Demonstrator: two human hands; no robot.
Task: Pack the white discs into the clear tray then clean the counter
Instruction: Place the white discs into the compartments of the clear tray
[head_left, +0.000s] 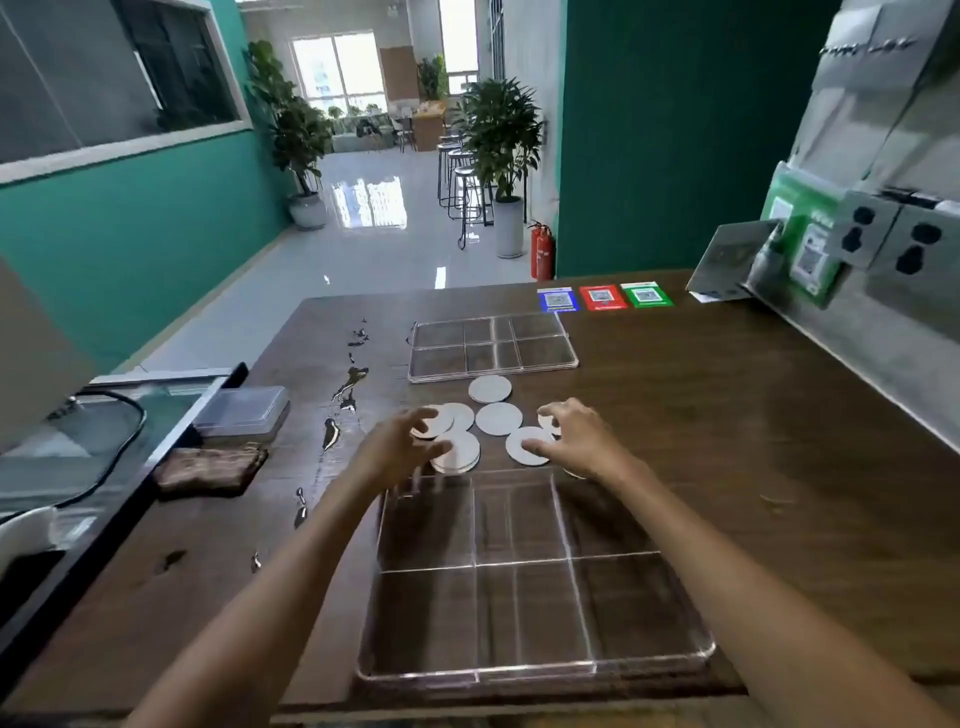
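I see the near clear tray (535, 577) sitting on the wooden counter (727, 415), its divided compartments bare. Just beyond its far edge lie the white discs (498, 419), scattered and partly overlapping. My left hand (397, 447) reaches past the tray's far-left corner, fingers curled and pinching one disc (434, 423) at the cluster's left side. My right hand (576, 436) sits past the far-right corner, fingers spread and pressing down on another disc (527, 446). A second clear tray (491, 347) lies farther beyond the discs. Left of the near tray, water puddles (350, 384) streak the counter, and a brown cloth (210, 470) lies beyond them.
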